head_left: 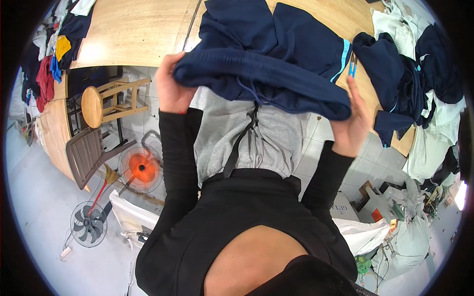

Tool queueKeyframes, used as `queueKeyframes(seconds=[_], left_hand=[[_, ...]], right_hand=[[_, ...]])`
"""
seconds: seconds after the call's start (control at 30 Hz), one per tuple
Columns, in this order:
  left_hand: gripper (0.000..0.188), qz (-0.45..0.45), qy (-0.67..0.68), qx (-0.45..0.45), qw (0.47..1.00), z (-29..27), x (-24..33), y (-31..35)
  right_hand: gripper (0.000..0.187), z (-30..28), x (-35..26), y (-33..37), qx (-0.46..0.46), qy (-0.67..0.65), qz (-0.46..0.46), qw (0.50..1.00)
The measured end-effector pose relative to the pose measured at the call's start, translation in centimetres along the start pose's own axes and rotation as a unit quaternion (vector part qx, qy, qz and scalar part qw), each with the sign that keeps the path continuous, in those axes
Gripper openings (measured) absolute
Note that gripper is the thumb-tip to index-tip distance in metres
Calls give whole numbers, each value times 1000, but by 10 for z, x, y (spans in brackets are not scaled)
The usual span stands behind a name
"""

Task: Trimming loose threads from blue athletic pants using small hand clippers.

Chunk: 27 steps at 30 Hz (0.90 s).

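Observation:
A pair of navy trousers (237,29) with a light-blue side stripe lies on the wooden table, its legs stretching away from me. I hold its gathered elastic waistband (261,76) spread between both hands, over the table's near edge. A dark drawstring hangs in a loop at the middle of the band. My left hand (174,86) is closed round the left end, its fingertips partly hidden by the cloth. At the right end my right hand (353,121) grips the band, with one finger pointing up and the thumb hidden. Blue-handled snips (352,66) lie just beyond that hand.
Piled navy garments (387,69) and white garments (424,148) cover the table's right side. A wooden stool (93,106), a brown chair (85,153), an orange-centred fan (142,167) and a grey fan (89,223) stand at left. Boxes and white sacks (407,246) crowd the lower right.

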State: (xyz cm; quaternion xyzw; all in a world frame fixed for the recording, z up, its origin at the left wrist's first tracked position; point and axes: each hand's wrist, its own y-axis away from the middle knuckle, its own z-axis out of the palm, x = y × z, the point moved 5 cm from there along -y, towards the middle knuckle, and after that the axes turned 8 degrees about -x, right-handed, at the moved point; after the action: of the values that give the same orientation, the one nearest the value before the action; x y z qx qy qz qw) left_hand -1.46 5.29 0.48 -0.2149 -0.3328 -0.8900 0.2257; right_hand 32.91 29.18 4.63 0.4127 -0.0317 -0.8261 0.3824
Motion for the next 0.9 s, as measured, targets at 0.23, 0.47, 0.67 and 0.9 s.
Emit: queueKeyframes(seconds=[0.23, 0.47, 0.67, 0.9], left_hand=[[21, 345, -509, -2, 789, 51, -14, 1], [32, 331, -740, -223, 541, 107, -96, -20], [35, 504, -641, -190, 547, 102, -58, 24], [46, 664, -530, -151, 505, 96, -30, 85]], right_hand=[[31, -20, 45, -15, 29, 99, 24, 994], [37, 4, 39, -10, -1, 387, -32, 922], [30, 44, 23, 38, 44, 701, -340, 625], [47, 37, 13, 55, 50, 626, -502, 594]])
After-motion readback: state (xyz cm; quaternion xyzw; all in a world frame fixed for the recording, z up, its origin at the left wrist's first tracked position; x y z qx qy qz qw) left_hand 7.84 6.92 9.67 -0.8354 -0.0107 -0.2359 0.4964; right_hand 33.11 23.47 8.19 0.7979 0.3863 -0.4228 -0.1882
